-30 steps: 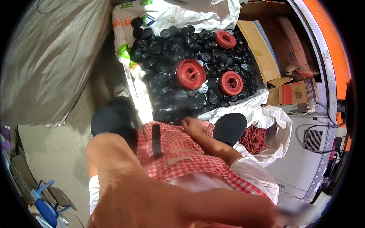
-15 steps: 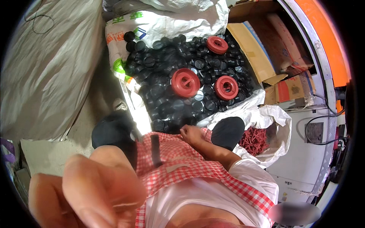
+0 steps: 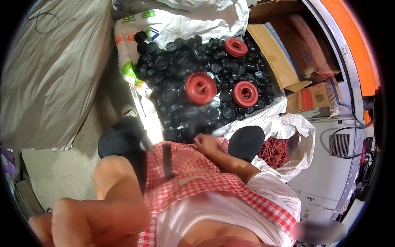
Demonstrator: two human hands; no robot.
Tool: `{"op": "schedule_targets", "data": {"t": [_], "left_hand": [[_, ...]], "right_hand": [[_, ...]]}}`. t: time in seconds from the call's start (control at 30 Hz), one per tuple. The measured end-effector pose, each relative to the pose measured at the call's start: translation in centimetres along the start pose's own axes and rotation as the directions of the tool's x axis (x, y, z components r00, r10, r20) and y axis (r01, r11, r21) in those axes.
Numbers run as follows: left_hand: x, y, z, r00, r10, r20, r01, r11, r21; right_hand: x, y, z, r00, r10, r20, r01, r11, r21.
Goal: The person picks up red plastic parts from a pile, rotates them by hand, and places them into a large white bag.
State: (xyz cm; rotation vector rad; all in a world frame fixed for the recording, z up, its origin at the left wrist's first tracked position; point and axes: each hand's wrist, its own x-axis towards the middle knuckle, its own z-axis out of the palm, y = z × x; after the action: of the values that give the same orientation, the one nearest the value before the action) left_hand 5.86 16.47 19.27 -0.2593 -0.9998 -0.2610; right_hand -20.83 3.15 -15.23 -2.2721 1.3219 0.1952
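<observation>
My left hand is raised close to the camera at the lower left. It is large and blurred, its fingers look bent, and what it may hold cannot be made out. My right hand rests on the lap of the red checked apron, at the near edge of the black caps. Its fingers are curled in, and their inner side is hidden. Three red round plastic pieces lie on the caps: a larger one with a crossbar, one nearer the right and one farther back.
A white woven sack lies under and behind the caps. At the right stands a white bag holding thin red plastic pieces. Beyond it are cardboard boxes and a grey cabinet. A large pale cover hangs at the left.
My left hand has moved down and to the left, with a turn of the wrist. My right hand and the red pieces stay where they were.
</observation>
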Motion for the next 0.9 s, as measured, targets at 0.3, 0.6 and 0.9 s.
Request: {"op": "schedule_targets", "data": {"t": [0.3,0.6,0.9], "left_hand": [[0.4,1.0,-0.3,0.998,0.054,-0.016,-0.053,0.998,0.042],[0.1,1.1,-0.3,0.998,0.064,-0.025,-0.062,0.997,0.054],[-0.4,1.2,0.1,1.000,0.024,-0.002,-0.023,0.998,0.057]], "right_hand": [[0.4,0.4,0.6,0.999,-0.028,-0.028,0.028,0.999,-0.022],[0.2,0.0,0.0,1.000,0.001,-0.006,-0.002,1.000,-0.029],[0.2,-0.4,-0.2,1.000,0.005,0.020,-0.004,1.000,-0.028]]}}
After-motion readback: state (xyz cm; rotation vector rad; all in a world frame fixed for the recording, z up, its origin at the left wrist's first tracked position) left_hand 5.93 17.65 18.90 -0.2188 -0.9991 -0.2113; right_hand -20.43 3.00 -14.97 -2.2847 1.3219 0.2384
